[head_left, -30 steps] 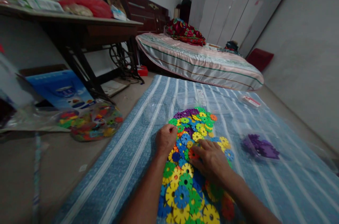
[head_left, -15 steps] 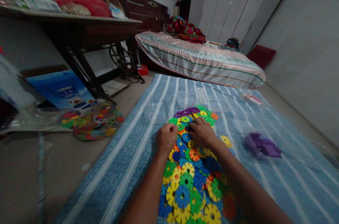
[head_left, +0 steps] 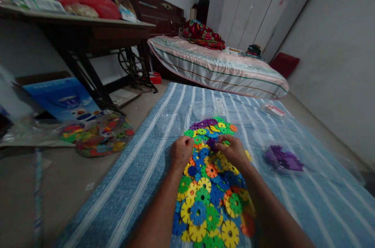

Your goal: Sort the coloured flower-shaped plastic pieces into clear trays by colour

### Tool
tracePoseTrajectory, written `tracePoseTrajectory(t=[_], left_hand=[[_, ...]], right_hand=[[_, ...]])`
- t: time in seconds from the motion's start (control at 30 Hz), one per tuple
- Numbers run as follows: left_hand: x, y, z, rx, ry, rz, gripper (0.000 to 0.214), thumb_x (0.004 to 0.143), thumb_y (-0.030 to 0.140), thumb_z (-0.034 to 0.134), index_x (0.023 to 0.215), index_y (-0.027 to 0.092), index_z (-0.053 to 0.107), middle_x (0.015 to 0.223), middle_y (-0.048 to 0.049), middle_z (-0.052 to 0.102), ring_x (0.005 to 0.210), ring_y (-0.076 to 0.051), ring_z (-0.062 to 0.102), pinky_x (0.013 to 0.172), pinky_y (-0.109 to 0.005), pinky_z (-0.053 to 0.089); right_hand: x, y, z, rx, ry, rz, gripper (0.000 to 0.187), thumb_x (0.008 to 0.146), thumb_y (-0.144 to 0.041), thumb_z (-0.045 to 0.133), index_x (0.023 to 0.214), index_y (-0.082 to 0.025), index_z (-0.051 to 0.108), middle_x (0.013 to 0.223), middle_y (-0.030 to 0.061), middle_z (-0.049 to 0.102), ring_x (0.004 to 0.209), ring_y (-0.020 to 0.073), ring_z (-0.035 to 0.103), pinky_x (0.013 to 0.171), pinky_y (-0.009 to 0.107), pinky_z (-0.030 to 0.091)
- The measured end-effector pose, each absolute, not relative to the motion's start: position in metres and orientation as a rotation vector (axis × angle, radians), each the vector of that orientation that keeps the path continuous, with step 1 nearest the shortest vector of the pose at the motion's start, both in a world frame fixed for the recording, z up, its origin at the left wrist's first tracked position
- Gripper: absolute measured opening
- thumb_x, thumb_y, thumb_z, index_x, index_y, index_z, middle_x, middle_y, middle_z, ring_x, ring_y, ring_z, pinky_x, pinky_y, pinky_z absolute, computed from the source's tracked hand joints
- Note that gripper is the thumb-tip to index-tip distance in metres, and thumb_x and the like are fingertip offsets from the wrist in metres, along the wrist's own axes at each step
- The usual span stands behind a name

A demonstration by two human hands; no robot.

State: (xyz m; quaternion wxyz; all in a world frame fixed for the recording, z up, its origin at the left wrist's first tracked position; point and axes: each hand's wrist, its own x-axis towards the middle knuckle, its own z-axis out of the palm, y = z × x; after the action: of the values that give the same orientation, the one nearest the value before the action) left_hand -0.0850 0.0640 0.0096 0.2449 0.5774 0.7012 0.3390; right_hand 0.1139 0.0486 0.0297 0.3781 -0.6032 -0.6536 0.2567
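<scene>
A long heap of notched plastic discs (head_left: 202, 197) in yellow, green, blue and orange lies on a striped blue cloth. My left hand (head_left: 181, 152) rests closed at the heap's left edge; whatever its fingers hold, if anything, is hidden. Over the heap, my right hand (head_left: 233, 149) pinches a dark purple notched disc (head_left: 213, 144) between thumb and fingers. More purple discs (head_left: 202, 124) lie together at the heap's far end, beside green ones. On the right, a clear plastic box (head_left: 283, 160) contains purple discs.
Clear plastic containers (head_left: 204, 109) stand beyond the heap, and a clear box with a red-and-white label (head_left: 274, 110) sits farther right. The striped cloth (head_left: 140, 170) extends to both sides. Bags of colourful pieces (head_left: 102, 138) lie on the floor at left, below a sewing-machine table (head_left: 96, 23).
My right hand has lifted and drawn slightly back from the heap, with a purple disc now showing at its fingertips. My left hand stays closed in nearly the same place.
</scene>
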Motion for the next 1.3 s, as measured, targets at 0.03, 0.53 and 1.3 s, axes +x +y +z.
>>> tracePoseTrajectory(t=[0.03, 0.53, 1.3], left_hand=[[-0.085, 0.064, 0.01, 1.573, 1.92, 0.924, 0.019, 0.085, 0.027, 0.053, 0.075, 0.022, 0.068, 0.082, -0.0001, 0.073, 0.076, -0.014, 0.064, 0.068, -0.022, 0.041], [-0.086, 0.066, 0.008, 1.606, 1.899, 0.95, 0.021, 0.085, 0.027, 0.052, 0.074, 0.021, 0.069, 0.082, -0.0019, 0.073, 0.079, -0.016, 0.066, 0.071, -0.023, 0.043], [-0.087, 0.065, 0.004, 1.577, 1.925, 0.929, 0.016, 0.086, 0.025, 0.055, 0.076, 0.021, 0.068, 0.082, -0.0008, 0.072, 0.08, -0.014, 0.065, 0.074, -0.023, 0.042]], right_hand=[[0.117, 0.043, 0.033, -1.535, -1.613, 0.654, 0.018, 0.075, -0.038, 0.062, 0.071, -0.021, 0.063, 0.079, 0.0005, 0.068, 0.079, 0.0205, 0.062, 0.078, 0.033, 0.046], [0.26, -0.002, 0.054, -1.849, -1.424, -0.854, 0.023, 0.085, -0.036, 0.057, 0.084, -0.015, 0.069, 0.075, 0.0122, 0.066, 0.075, 0.028, 0.062, 0.073, 0.04, 0.042], [0.059, 0.135, 0.045, -1.892, -2.427, 0.138, 0.036, 0.093, -0.039, 0.051, 0.122, -0.022, 0.064, 0.119, 0.0144, 0.065, 0.11, 0.0289, 0.059, 0.092, 0.039, 0.044]])
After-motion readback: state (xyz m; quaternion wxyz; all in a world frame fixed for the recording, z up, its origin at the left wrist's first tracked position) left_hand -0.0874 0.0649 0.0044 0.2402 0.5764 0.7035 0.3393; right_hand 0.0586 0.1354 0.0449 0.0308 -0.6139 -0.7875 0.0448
